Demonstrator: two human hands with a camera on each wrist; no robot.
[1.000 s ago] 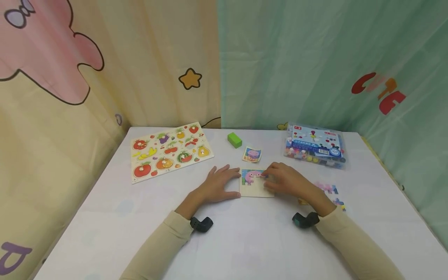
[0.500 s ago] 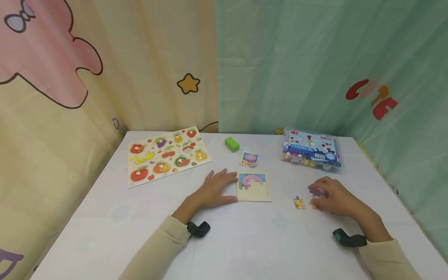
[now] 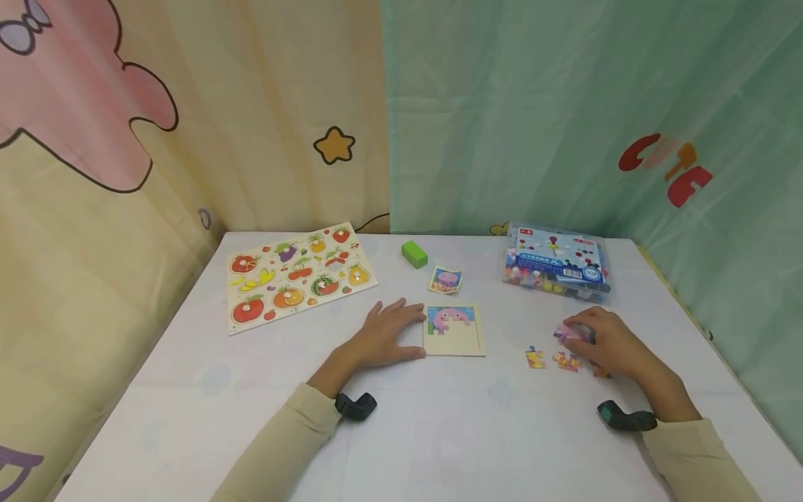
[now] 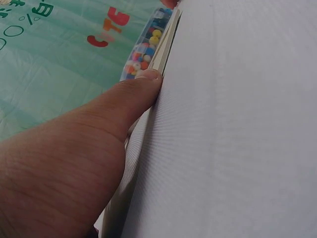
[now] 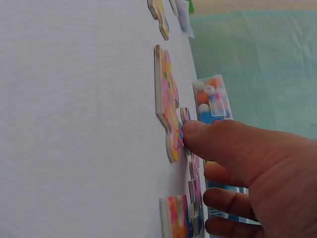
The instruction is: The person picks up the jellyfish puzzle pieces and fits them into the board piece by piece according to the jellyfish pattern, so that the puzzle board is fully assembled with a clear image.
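Puzzle board (image 3: 461, 342), partly filled, lies just right of the left hand (image 3: 387, 336), whose spread thumb and fingers touch its edge. Loose pieces (image 3: 567, 361) lie under and beside the right hand (image 3: 607, 346); whether it pinches one, I cannot tell. Beyond that hand sits a plastic box (image 3: 557, 262).

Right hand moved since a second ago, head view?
Yes: the right hand moved rightward, from the jigsaw board to the loose jigsaw pieces, judged against the molecule-model box.
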